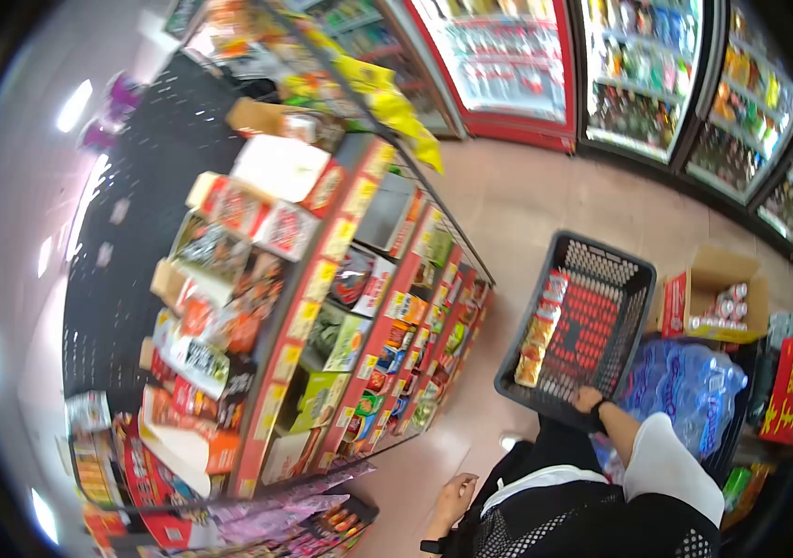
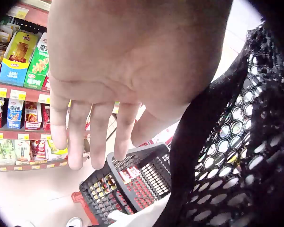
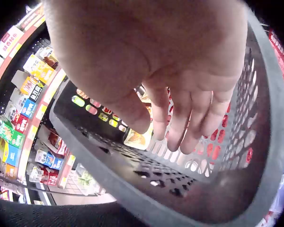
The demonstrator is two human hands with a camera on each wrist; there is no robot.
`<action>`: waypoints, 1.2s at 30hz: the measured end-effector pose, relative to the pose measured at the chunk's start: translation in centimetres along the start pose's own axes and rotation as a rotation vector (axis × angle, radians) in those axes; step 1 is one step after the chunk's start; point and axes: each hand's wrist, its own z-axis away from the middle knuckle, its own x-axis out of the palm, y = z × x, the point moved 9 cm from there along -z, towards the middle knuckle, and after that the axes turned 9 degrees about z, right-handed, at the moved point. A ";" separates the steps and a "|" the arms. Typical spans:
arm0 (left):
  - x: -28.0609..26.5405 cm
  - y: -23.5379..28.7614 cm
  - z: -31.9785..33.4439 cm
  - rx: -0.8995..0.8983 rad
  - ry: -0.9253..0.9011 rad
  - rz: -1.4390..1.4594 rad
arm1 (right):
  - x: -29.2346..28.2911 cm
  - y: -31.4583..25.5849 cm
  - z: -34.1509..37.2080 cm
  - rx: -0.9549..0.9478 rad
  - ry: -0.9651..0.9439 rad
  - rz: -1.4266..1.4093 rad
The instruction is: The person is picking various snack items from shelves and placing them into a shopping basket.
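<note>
A dark grey shopping basket with mesh walls is in front of the person. A long, shiny gold and red snack packet lies along its left side. The right hand is at the basket's near rim. In the right wrist view, the right hand's fingers hang loosely over the basket's interior and hold nothing. Low beside the body hangs the left hand, apart from the basket. Seen in the left wrist view, that hand has extended fingers and an empty palm.
Shelves of packaged snacks run along the left. To the right are an open carton and shrink-wrapped water bottles. Lit drink fridges line the far side. Pale floor tiles lie between.
</note>
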 end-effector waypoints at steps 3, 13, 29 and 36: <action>-1.2 -2.0 2.5 0.111 0.048 0.041 | 2.4 -0.6 2.9 -0.077 0.008 0.016; -3.3 -8.8 8.5 0.222 0.128 -0.004 | 4.2 -3.7 10.3 0.014 -0.110 0.114; -6.0 -13.5 10.1 0.234 0.248 0.099 | -45.2 -38.6 24.8 -0.976 0.969 0.075; -10.2 -13.7 10.5 0.188 0.407 0.315 | -56.0 -51.8 32.3 -1.188 1.206 0.118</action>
